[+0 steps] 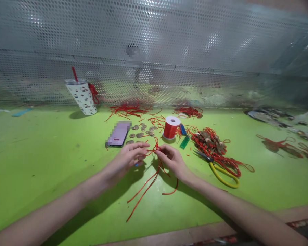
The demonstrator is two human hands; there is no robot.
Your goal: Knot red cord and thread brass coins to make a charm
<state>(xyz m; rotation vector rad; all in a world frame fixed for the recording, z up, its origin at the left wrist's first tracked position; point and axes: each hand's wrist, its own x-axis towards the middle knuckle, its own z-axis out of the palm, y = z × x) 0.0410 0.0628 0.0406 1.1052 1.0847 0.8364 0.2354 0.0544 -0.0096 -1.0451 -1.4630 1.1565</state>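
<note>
Both my hands meet over the green table and pinch a red cord at a small knot between the fingertips. My left hand grips the knot from the left, fingers closed. From the right, my right hand pinches the same cord. Loose cord ends trail down toward me across the table. Just behind the hands lie several brass coins and a red cord spool.
A phone lies left of the coins. Yellow-handled scissors and a heap of finished red coin knots sit to the right. Two lighters lie by the spool. A patterned cup with a straw stands back left, before a perforated metal screen.
</note>
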